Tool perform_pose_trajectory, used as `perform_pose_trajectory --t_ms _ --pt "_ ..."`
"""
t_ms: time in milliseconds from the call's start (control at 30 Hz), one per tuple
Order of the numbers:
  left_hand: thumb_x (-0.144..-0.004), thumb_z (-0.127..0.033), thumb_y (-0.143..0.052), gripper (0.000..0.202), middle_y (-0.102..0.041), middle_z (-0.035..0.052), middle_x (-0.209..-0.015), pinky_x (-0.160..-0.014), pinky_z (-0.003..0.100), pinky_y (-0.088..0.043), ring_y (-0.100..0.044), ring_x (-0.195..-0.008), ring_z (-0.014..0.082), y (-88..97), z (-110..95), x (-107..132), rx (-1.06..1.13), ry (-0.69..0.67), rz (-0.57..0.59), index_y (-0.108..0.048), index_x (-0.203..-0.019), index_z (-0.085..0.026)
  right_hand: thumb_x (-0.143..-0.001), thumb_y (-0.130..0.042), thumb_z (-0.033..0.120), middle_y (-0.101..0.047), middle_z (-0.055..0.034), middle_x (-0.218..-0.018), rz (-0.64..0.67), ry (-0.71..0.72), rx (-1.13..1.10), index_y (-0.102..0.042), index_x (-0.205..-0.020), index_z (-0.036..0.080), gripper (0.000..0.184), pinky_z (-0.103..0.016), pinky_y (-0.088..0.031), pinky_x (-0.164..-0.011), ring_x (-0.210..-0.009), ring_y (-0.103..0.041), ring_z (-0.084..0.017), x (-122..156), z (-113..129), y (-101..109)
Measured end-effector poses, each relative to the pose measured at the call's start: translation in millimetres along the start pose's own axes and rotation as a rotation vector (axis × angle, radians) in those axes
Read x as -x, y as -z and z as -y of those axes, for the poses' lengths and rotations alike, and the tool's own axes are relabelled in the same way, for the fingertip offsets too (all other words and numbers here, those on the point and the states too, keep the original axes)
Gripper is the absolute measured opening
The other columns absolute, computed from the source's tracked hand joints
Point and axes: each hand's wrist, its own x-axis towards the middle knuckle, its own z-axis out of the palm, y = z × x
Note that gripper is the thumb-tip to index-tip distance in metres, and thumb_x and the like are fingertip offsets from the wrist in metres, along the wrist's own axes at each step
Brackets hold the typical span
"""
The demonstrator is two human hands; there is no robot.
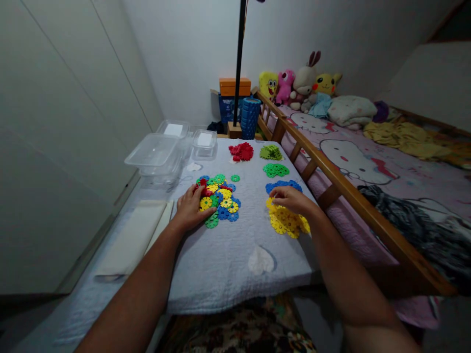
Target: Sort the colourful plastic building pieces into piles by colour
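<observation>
On a pale blue quilted surface (228,255) lies a mixed pile of red, yellow, green and blue snowflake discs (220,198). My left hand (190,208) rests at the pile's left edge, fingers curled onto the discs. My right hand (290,198) hovers over a yellow disc pile (287,223), fingers pinched together; what they hold is too small to see. Sorted piles lie beyond: blue (283,185), green (275,170), light green (271,152) and red (241,151). A single green disc (235,178) lies apart.
Clear plastic containers (158,156) stand at the back left, with a flat white pad (134,235) beside my left arm. A wooden bed rail (342,189) runs along the right. Plush toys (300,83) sit on the bed. A black pole (239,63) rises behind.
</observation>
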Motion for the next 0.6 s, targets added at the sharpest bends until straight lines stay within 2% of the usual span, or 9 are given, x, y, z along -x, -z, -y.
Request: perform_pose_trajectory --t_ms 133,300,500,600 --pt "-0.081 -0.057 -0.067 0.084 -0.033 0.0189 -0.164 -0.121 0.058 -0.032 -0.038 -0.149 0.0408 2.0 -1 0 -0.007 -0.001 0.008 -0.042 -0.153 -0.022 -0.075 -0.062 0.02 -0.063 0.0024 -0.07 0.063 -0.038 0.047 -0.069 -0.09 0.019 0.017 -0.024 -0.037 -0.057 -0.061 -0.054 -0.013 10 -1 -6" --pt "-0.082 -0.057 -0.066 0.081 -0.036 0.0168 -0.162 -0.122 0.057 -0.032 -0.038 -0.15 0.0393 1.8 0 -1 0.017 -0.016 -0.01 -0.043 -0.151 -0.023 -0.076 -0.063 0.012 -0.067 0.0004 -0.076 0.022 -0.018 0.216 -0.065 -0.079 0.019 0.009 -0.024 -0.035 -0.059 -0.067 -0.057 -0.014 9 2 -19" --pt "-0.085 -0.052 -0.067 0.072 -0.041 0.0152 -0.156 -0.122 0.051 -0.035 -0.042 -0.147 0.034 -5.5 6 -5 0.092 -0.027 -0.103 -0.046 -0.147 -0.022 -0.079 -0.064 0.008 -0.072 -0.005 -0.08 0.03 -0.029 0.499 -0.071 -0.077 0.019 0.013 -0.027 -0.033 -0.063 -0.073 -0.059 -0.017 2 5 -31" --pt "-0.086 -0.051 -0.066 0.067 -0.046 0.0143 -0.152 -0.121 0.052 -0.037 -0.044 -0.144 0.0335 -8.5 10 -8 0.128 -0.022 -0.153 -0.049 -0.144 -0.023 -0.084 -0.065 0.012 -0.076 -0.0093 -0.093 0.038 -0.053 0.657 -0.076 -0.087 0.019 0.014 -0.028 -0.037 -0.071 -0.087 -0.064 -0.021 2 10 -35"
